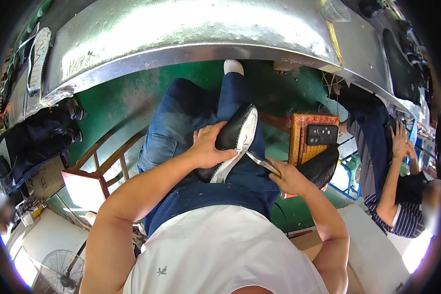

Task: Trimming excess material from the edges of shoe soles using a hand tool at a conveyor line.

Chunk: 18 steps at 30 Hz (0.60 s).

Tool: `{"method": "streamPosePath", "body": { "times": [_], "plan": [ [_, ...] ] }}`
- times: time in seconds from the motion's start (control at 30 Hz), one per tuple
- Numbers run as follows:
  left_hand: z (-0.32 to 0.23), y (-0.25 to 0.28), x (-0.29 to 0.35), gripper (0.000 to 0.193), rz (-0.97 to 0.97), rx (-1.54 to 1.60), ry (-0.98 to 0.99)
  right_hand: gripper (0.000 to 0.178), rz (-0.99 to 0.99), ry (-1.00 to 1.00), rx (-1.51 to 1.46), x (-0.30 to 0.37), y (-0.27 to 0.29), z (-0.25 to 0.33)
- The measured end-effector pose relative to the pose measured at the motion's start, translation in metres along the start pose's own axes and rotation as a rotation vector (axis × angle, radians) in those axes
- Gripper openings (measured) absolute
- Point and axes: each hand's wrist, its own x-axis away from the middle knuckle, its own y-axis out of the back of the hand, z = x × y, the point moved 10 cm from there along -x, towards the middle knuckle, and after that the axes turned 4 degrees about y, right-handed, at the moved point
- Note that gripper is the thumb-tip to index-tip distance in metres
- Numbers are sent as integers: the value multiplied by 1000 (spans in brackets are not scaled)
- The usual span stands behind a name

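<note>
A black shoe upper (pixel 230 134) with a whitish underside (pixel 249 128) and a jagged light edge lies tilted across my lap. My left hand (pixel 208 146) grips it from the left, with the thumb pressed along its middle near the pale edge. In my right hand (pixel 290 177) is a slim metal tool with a yellowish handle (pixel 275 170). The tool's metal end (pixel 254 157) reaches to the shoe's edge, close to my left thumb. Whether it is a knife or another kind of tool, I cannot tell.
Ahead runs a shiny metal bench (pixel 196 24). At my right, a woven-topped stool (pixel 300 128) carries a black phone (pixel 322 134) and a dark bag (pixel 322 165). A wooden chair (pixel 101 172) stands left. Co-workers sit on both sides; a fan (pixel 62 268) is behind left.
</note>
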Motion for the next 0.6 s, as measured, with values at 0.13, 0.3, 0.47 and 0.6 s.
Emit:
{"method": "streamPosePath", "body": {
  "times": [0.13, 0.3, 0.47, 0.6],
  "plan": [
    [-10, -4, 7, 100, -4, -66, 92, 59, -18, -1, -1, 29, -14, 17],
    [-5, -14, 2, 96, 13, -12, 59, 63, -10, -27, 144, 28, -36, 34],
    [-7, -11, -2, 87, 65, 188, -101, 66, -23, -30, 215, 17, -43, 45],
    [9, -16, -3, 81, 117, 341, -53, 51, -160, 43, 345, 8, -33, 68]
  ]
}}
